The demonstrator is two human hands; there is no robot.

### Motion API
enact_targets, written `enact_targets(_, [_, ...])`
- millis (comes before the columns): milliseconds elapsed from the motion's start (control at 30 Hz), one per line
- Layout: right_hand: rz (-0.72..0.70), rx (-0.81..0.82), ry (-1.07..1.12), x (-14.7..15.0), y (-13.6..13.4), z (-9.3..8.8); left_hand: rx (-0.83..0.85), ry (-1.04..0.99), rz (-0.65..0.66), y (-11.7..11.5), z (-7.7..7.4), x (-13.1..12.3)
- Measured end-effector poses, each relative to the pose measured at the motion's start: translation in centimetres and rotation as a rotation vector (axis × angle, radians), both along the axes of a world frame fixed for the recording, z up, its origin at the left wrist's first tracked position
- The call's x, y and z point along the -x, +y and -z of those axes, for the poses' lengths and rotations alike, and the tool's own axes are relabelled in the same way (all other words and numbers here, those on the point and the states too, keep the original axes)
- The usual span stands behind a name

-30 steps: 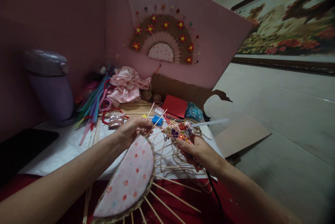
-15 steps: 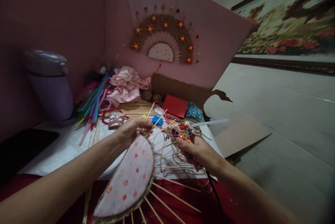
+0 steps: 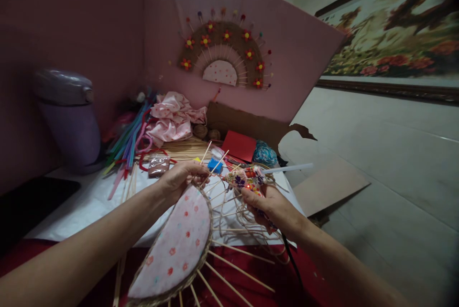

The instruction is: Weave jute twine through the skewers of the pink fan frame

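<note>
A half-round panel [image 3: 177, 240] covered in pink flowered fabric, edged with twine, has thin wooden sticks [image 3: 238, 252] fanning out from its curved side. My left hand [image 3: 186, 176] is closed on the panel's upper end, where two sticks poke up past the fingers. In my right hand [image 3: 265, 204] is a flower-patterned glue gun [image 3: 245, 178], with a small red light lit and a pale glue stick [image 3: 290, 168] jutting from its back. Its nozzle points left, close to the left fingertips; whether it touches the sticks I cannot tell. Loose twine [image 3: 247, 221] lies behind the sticks.
At the left stands a purple tumbler [image 3: 71, 120], beside colourful pipe cleaners [image 3: 131, 135]. Crumpled pink fabric [image 3: 172, 118], red card [image 3: 239, 145], blue yarn [image 3: 265, 153] and brown cardboard [image 3: 247, 123] lie at the back. A finished-looking half-round decoration [image 3: 224, 53] hangs on the pink board.
Almost nothing differs. Both hands, the panel and the glue gun keep practically the same place, and the view shifts only very slightly.
</note>
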State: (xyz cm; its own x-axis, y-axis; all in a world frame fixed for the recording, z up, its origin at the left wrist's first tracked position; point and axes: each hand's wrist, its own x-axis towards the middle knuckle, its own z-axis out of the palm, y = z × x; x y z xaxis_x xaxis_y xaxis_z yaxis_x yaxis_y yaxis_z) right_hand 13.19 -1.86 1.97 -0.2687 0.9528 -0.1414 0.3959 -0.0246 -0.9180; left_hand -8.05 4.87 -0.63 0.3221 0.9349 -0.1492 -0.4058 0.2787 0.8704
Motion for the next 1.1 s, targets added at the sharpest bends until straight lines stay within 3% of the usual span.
enact_targets(600, [0.049,0.015,0.412,0.1,-0.5,-0.4,0.07,0.01,-0.06,-0.1,-0.3,-0.1])
enact_targets(900, [0.262,-0.298,0.491,-1.8,-0.1,-2.0,0.072,0.018,-0.048,-0.1,-0.4,0.0])
enact_targets(1033, [0.422,-0.485,0.374,-4.2,0.0,-2.5,0.08,0.029,-0.045,0.0,-0.2,0.1])
enact_targets(1100, [0.485,-0.535,0.213,-6.0,0.0,-2.1,0.08,0.037,-0.047,0.2,-0.1,0.2])
